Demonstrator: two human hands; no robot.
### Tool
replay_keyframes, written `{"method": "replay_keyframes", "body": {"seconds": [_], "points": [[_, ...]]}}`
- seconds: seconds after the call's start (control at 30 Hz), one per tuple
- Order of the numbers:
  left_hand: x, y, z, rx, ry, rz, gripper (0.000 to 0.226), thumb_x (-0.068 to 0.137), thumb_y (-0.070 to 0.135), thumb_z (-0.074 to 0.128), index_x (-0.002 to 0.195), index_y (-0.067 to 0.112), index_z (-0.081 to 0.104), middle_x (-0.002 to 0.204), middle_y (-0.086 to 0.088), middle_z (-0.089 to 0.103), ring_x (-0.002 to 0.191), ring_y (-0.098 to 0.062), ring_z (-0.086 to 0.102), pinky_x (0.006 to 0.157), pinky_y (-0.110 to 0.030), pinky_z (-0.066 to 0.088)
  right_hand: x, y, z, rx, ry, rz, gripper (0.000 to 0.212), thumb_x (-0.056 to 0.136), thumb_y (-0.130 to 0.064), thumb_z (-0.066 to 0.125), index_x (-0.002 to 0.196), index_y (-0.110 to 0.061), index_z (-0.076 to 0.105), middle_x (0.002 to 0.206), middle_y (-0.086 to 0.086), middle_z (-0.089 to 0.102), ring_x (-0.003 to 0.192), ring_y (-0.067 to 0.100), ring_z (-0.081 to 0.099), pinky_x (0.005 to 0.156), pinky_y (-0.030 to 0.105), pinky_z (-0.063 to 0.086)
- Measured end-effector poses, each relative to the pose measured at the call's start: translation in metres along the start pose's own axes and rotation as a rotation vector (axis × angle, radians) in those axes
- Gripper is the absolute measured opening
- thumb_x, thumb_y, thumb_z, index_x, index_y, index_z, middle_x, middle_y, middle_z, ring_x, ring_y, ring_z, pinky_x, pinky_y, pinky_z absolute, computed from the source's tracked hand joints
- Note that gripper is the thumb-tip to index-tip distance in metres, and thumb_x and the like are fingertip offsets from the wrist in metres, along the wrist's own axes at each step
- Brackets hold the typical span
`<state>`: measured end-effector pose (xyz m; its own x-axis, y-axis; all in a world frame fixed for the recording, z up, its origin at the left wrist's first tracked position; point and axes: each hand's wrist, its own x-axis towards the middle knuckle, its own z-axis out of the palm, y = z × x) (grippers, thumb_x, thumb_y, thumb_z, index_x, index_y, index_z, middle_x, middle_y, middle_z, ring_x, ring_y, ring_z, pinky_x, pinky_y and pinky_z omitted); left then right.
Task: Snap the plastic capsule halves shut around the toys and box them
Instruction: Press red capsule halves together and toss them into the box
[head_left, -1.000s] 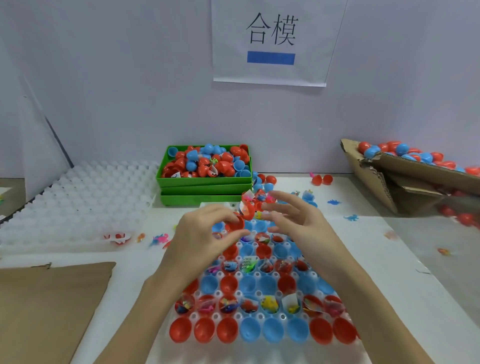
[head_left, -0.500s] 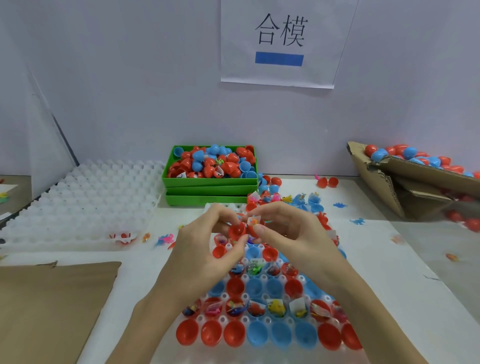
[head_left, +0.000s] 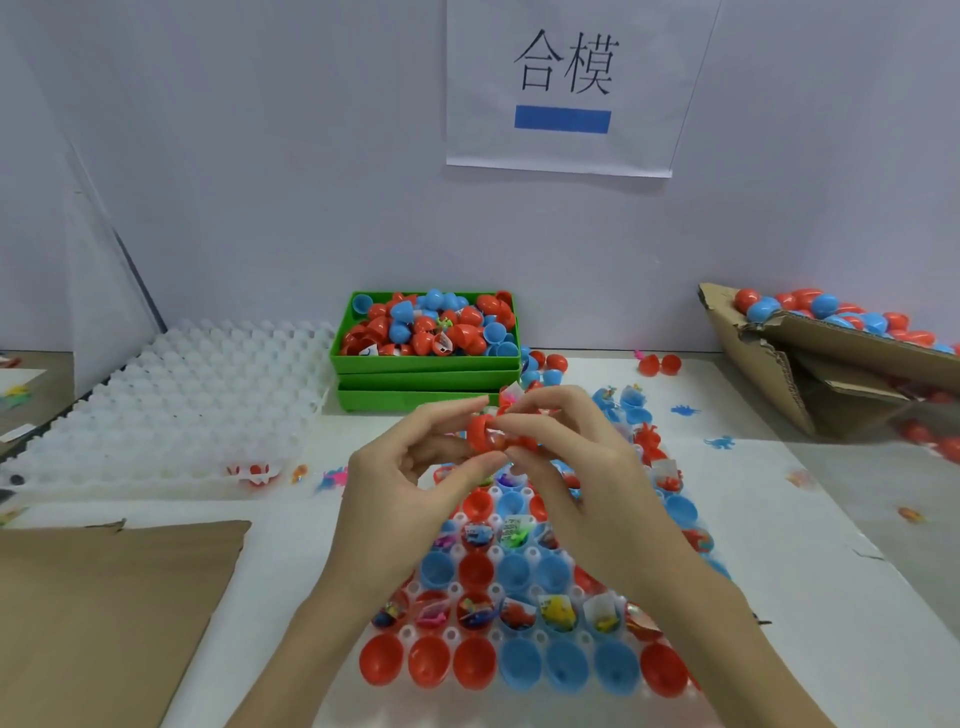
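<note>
Red capsule halves (head_left: 485, 434) now pressed together, both hands raised

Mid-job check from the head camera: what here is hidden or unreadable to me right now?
- Red capsule: the fingers of the left hand and right hand cover its seam, so whether it is snapped shut is unclear.
- The toy inside it: not visible.
- Cardboard box: cut off by the right edge.
- Tray: hands and forearms hide its middle rows.
</note>
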<state>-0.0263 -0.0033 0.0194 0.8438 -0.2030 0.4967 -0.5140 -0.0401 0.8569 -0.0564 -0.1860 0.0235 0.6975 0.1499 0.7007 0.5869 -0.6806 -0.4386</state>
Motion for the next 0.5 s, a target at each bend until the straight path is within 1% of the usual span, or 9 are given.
{"method": "replay_keyframes", "body": {"seconds": [0.07,0.1,0.23,0.3,0.37,0.4,0.43,0.5], "points": [[-0.001,0.002,0.000,-0.026,0.017,0.003,0.042,0.080,0.031,0.081,0.121,0.035,0.073,0.102,0.016,0.079,0.094,-0.006,0.077,0.083,-0.016,0.059,-0.002,-0.003,0.004,-0.041,0.023,-0.056,0.030,0.104,-0.007,0.052,0.129,-0.003,0.068,0.123,0.012,0.058,0.104,0.017,0.062,0.090,0.022,0.054],[-0.001,0.004,0.000,-0.037,0.026,0.000,0.042,0.080,0.032,0.079,0.122,0.036,0.073,0.102,0.017,0.079,0.095,-0.005,0.077,0.082,-0.014,0.058,-0.003,-0.004,0.005,-0.050,0.048,-0.069,0.032,0.104,-0.008,0.051,0.131,-0.003,0.068,0.123,0.012,0.058,0.103,0.017,0.062,0.090,0.021,0.054],[-0.001,0.008,0.001,-0.072,0.040,0.013,0.042,0.083,0.036,0.076,0.124,0.038,0.071,0.106,0.018,0.079,0.098,-0.003,0.076,0.082,-0.012,0.057,-0.001,-0.008,0.006,-0.071,0.116,-0.092,0.031,0.099,-0.003,0.065,0.130,-0.004,0.070,0.121,0.011,0.063,0.103,0.012,0.062,0.093,0.015,0.052],[0.000,0.007,0.001,-0.065,0.056,0.018,0.037,0.087,0.030,0.076,0.123,0.034,0.073,0.107,0.017,0.079,0.099,-0.004,0.076,0.083,-0.013,0.057,0.000,-0.009,0.006,-0.044,0.131,-0.098,0.033,0.094,-0.004,0.072,0.127,-0.004,0.069,0.119,0.007,0.066,0.103,0.006,0.062,0.093,0.012,0.050],[0.000,0.005,0.002,-0.068,0.062,0.002,0.033,0.089,0.025,0.075,0.122,0.030,0.075,0.106,0.016,0.079,0.098,-0.007,0.076,0.083,-0.014,0.058,0.000,-0.012,0.006,0.060,0.135,-0.024,0.043,0.090,-0.010,0.078,0.130,-0.009,0.062,0.117,0.001,0.068,0.102,0.003,0.065,0.092,0.011,0.051],[0.000,0.004,0.002,-0.071,0.062,-0.008,0.032,0.089,0.024,0.076,0.121,0.028,0.076,0.105,0.014,0.079,0.097,-0.008,0.077,0.082,-0.015,0.058,0.000,-0.013,0.006,0.121,0.137,0.026,0.047,0.089,-0.012,0.080,0.130,-0.010,0.058,0.116,-0.002,0.068,0.103,0.004,0.067,0.091,0.013,0.053],[0.000,0.003,0.002,-0.076,0.062,-0.015,0.030,0.090,0.022,0.076,0.119,0.028,0.076,0.104,0.012,0.080,0.096,-0.010,0.077,0.082,-0.016,0.059,0.000,-0.013,0.006,0.165,0.143,0.068,0.049,0.088,-0.015,0.081,0.130,-0.011,0.057,0.116,-0.003,0.068,0.103,0.006,0.068,0.090,0.015,0.055],[0.000,0.001,0.002,-0.089,0.061,-0.026,0.026,0.091,0.016,0.077,0.115,0.027,0.077,0.102,0.009,0.080,0.095,-0.013,0.077,0.081,-0.018,0.059,0.000,-0.013,0.007,0.220,0.159,0.133,0.045,0.087,-0.019,0.080,0.126,-0.011,0.061,0.116,-0.003,0.067,0.103,0.010,0.069,0.090,0.020,0.057]]}}
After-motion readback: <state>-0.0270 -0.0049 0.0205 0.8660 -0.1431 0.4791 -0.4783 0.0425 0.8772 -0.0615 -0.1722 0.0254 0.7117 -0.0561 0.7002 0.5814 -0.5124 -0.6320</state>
